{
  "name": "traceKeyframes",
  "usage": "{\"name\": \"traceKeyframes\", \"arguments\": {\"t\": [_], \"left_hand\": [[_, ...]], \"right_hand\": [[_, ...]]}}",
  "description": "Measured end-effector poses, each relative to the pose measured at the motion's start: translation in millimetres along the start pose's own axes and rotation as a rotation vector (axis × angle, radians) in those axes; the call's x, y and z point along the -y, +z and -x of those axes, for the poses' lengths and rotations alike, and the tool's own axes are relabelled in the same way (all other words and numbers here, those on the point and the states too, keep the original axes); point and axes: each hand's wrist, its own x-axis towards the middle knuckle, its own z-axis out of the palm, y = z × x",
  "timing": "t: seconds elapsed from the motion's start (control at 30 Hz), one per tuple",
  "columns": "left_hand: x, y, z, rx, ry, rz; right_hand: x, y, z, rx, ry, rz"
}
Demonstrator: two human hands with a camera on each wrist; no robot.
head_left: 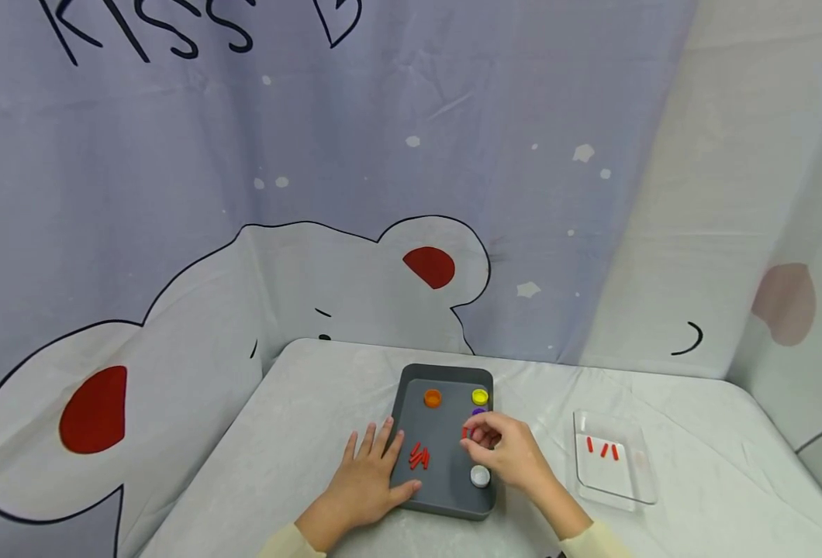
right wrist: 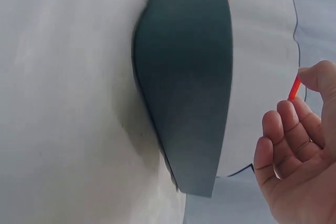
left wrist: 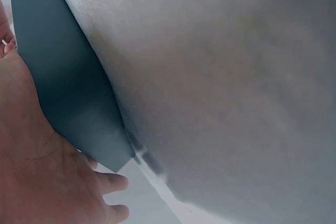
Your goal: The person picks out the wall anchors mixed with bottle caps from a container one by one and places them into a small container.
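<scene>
A small red stick (right wrist: 295, 87) is pinched between the thumb and a fingertip of my right hand (head_left: 505, 448), above the right side of a grey tray (head_left: 446, 505). My left hand (head_left: 362, 482) lies with spread, straight fingers at the tray's left edge, the thumb reaching over the rim. Several red sticks (head_left: 419, 456) lie in a loose group on the tray floor near that hand. Along the tray's right side are a yellow cup (head_left: 479, 397), a purple cup (head_left: 478, 411) partly hidden by my right hand, and a white cup (head_left: 480, 476). An orange cup (head_left: 433, 398) sits at the far left.
To the right of the tray stands a clear plastic box (head_left: 616, 492) with 3 red sticks (head_left: 604, 449) in it. White cloth (head_left: 334, 387) covers the table. A printed curtain (head_left: 355, 155) hangs behind it.
</scene>
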Motion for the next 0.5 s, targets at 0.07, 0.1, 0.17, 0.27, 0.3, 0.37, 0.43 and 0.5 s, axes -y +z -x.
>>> {"name": "traceKeyframes", "arguments": {"t": [0.07,0.1,0.17,0.27,0.3,0.37,0.43,0.5], "left_hand": [[0.5,0.7,-0.3,0.005,-0.004,-0.001],[0.6,0.9,-0.5,0.008,-0.005,0.000],[0.5,1.2,-0.5,0.012,-0.007,0.001],[-0.8,-0.4,0.2,0.013,-0.006,0.005],[-1.4,-1.4,0.6,0.013,-0.005,0.009],[-2.5,-3.3,0.9,0.014,-0.005,0.012],[-2.9,-4.2,0.9,0.016,-0.007,0.009],[-3.1,-4.4,0.5,0.022,-0.011,0.007]], "right_hand": [[-1,-4,1.5,-0.019,-0.006,0.002],[-2,-6,2.4,-0.029,-0.008,0.002],[-3,-10,4.3,-0.051,-0.008,0.007],[-4,-17,7.1,-0.082,-0.001,0.021],[-4,-20,8.2,-0.090,0.003,0.025],[-4,-25,10.2,-0.104,0.015,0.037],[-5,-30,12.1,-0.117,0.027,0.050],[-7,-36,14.0,-0.127,0.043,0.059]]}}
